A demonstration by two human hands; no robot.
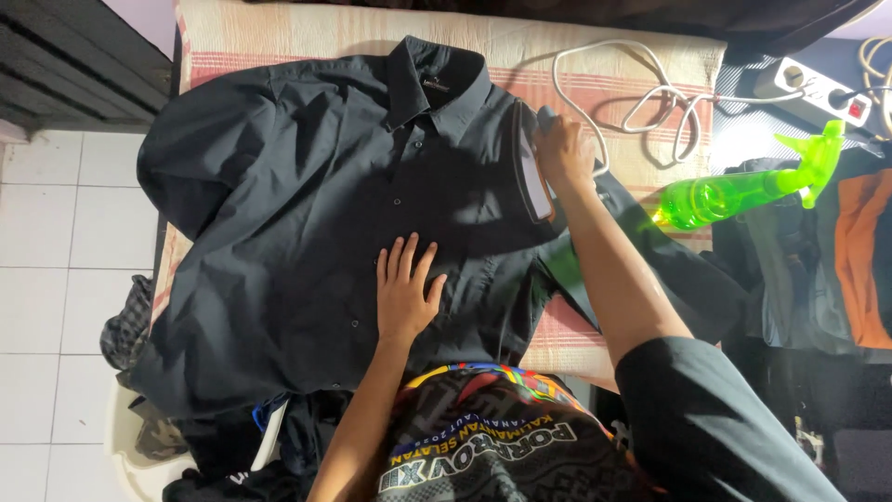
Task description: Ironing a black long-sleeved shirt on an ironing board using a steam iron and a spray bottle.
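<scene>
The left hand (406, 293) lies flat with fingers spread, pressing the dark button-front cotton shirt (307, 214) onto the striped beige ironing cloth (279, 37), while the right hand (562, 149) is wrapped around the handle of the grey electric iron (532, 177) on the shirt's chest just beyond the left fingertips. The hot sole could graze those fingers or scorch the fabric if it lingers. Its white cord (650, 98) loops beside the right hand and could snag, and the green plastic spray bottle (743, 191) lies just outside the right forearm.
</scene>
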